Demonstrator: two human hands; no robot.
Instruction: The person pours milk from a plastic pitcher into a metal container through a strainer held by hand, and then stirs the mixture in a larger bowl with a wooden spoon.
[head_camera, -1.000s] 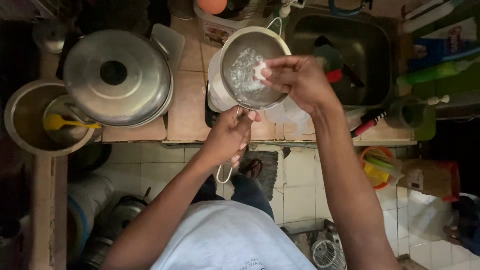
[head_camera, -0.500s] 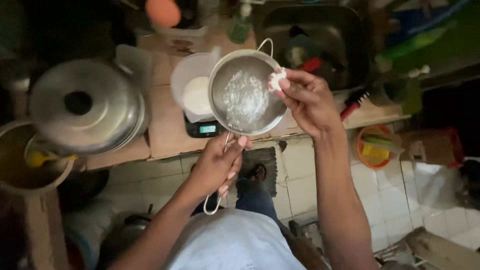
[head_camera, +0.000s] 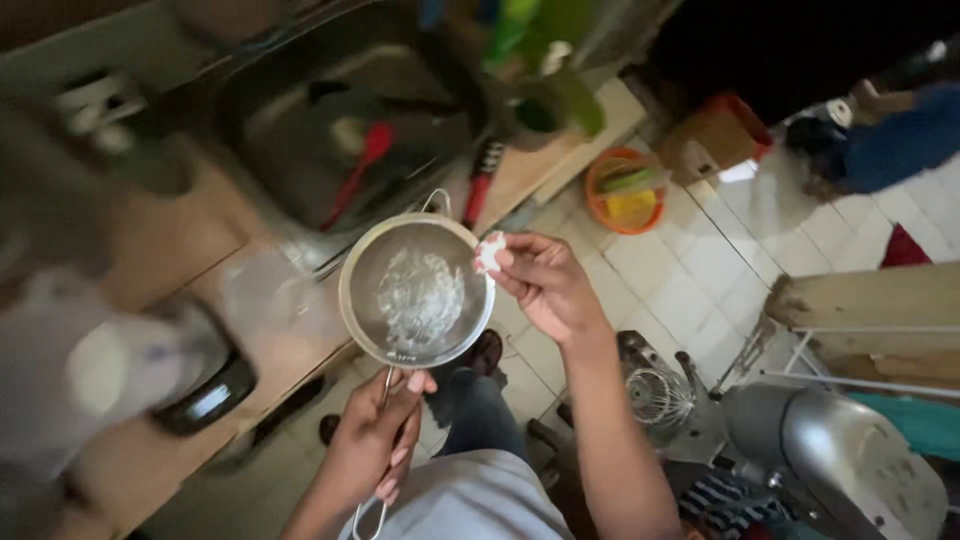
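Both hands are grasping: left hand (head_camera: 375, 440) grips a metal sieve (head_camera: 417, 292) holding white residue, right hand (head_camera: 545, 285) pinches a white lump (head_camera: 489, 252).

A single head-worn camera looks steeply down, close over the counter edge (head_camera: 300, 350) and tiled floor (head_camera: 700, 270).

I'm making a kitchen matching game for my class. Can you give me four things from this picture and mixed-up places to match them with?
Things:
1. metal sieve
2. white lump
3. red utensil
4. orange bowl

Places:
A. on the tiled floor
B. in the sink
C. pinched in the right hand
D. held by its handle in the left hand

Pairs: 1-D, 2-C, 3-B, 4-A
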